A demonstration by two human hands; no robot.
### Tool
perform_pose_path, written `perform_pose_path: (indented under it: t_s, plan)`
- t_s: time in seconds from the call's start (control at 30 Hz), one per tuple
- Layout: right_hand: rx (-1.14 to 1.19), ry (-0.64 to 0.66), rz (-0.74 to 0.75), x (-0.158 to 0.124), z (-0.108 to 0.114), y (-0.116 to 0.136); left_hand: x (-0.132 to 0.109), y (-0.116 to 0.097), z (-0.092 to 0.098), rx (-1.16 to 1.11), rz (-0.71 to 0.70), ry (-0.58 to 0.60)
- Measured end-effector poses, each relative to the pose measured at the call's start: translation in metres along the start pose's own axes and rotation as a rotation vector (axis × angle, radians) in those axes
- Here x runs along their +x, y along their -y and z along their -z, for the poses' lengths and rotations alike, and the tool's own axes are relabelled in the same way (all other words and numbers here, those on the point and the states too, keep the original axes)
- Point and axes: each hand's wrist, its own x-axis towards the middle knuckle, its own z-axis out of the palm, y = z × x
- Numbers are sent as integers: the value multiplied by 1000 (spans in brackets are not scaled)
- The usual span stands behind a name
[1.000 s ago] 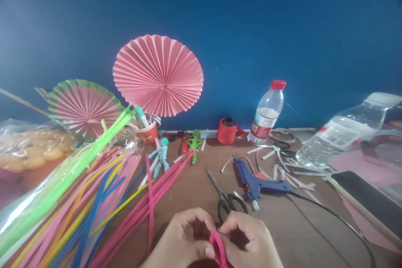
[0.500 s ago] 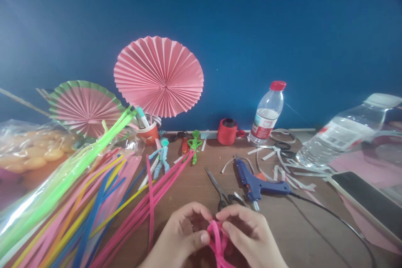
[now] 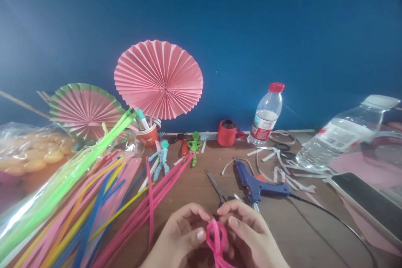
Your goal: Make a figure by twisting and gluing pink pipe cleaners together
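Pink pipe cleaners (image 3: pixel 216 240), bent into loops that meet lower down, are held between my two hands at the bottom centre. My left hand (image 3: pixel 185 232) has its fingers curled round the left side of the loops, thumb and index close to them. On the other side, my right hand (image 3: pixel 246 230) bends its fingers against the loops' right edge. Their lower end runs out of the picture. Just beyond my fingertips lie scissors (image 3: pixel 216 186), their handles partly hidden by my right hand. A blue glue gun (image 3: pixel 262 186) rests to the right of them.
Bundles of coloured pipe cleaners (image 3: pixel 94 201) fill the left side. Small twisted figures, one blue (image 3: pixel 162 157) and one green (image 3: pixel 194 146), stand behind. Two bottles (image 3: pixel 266 119), a phone (image 3: pixel 366 201), paper strips (image 3: pixel 292 176) and a red tape roll (image 3: pixel 226 133) are also there. Pleated paper fans (image 3: pixel 158 79) lean near the wall.
The pink loops have spread into a clearer rounded shape. My right thumb and fingers have shifted slightly right, away from the loops' top. The view has tilted a little.
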Motion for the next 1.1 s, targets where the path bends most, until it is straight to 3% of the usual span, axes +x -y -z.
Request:
perform_pose_path:
  t_s: [0.3,0.5,0.83,0.97,1.1]
  plan:
    - [-145,-61,57,-4,-7,5,-1,-2,-1,-18,22,-117]
    - [-227,-96,-4,-1,-8,3,-2,0,1,-49,24,-149]
    - [-282,5,-69,-2,-8,2,-2,-9,-6,-88,60,-219]
    - [-289,5,21,-4,-5,0,-4,-12,-5,-109,103,-196]
    - [-475,-85,179,-11,-6,1,-5,-14,-2,-138,129,-136]
